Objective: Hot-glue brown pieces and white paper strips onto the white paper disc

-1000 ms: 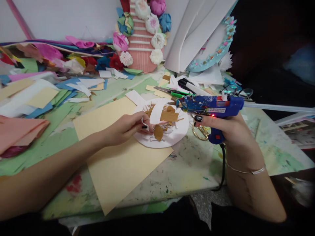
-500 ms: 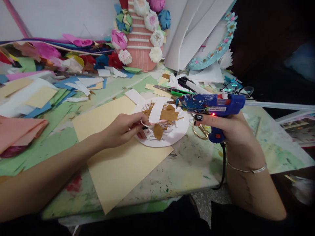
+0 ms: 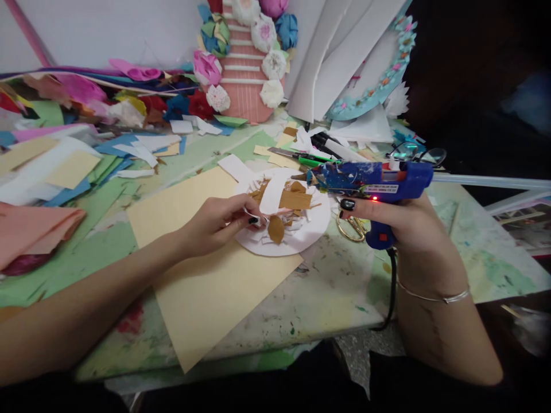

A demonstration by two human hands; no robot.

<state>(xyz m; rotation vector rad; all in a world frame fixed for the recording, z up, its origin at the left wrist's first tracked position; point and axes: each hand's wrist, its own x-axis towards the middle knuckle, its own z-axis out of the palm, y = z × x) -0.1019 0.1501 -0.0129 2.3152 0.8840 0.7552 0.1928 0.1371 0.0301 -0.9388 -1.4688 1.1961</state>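
Observation:
My right hand (image 3: 407, 221) is closed round the handle of a blue hot glue gun (image 3: 357, 179) with a red light lit on it. The gun's nozzle points left, over the far right part of a round white disc (image 3: 316, 232). Brown and white paper scraps (image 3: 297, 199) lie heaped on the disc, with a white strip (image 3: 272, 194) across them and a brown oval piece (image 3: 276, 229) in front. My left hand (image 3: 228, 221) pinches a small white scrap at the disc's left edge; the fingertips partly hide it.
A cream paper sheet (image 3: 206, 310) lies under the disc. Gold-handled scissors (image 3: 352, 228) sit below the gun, and a utility knife (image 3: 293, 155) and pens lie behind. Paper scraps cover the left side. A guitar-shaped piece with paper flowers (image 3: 245, 80) stands at the back.
My left fingers have shifted slightly on the small white scrap, the thumb turning up a little. The glue gun has moved very slightly right. The disc stays in place.

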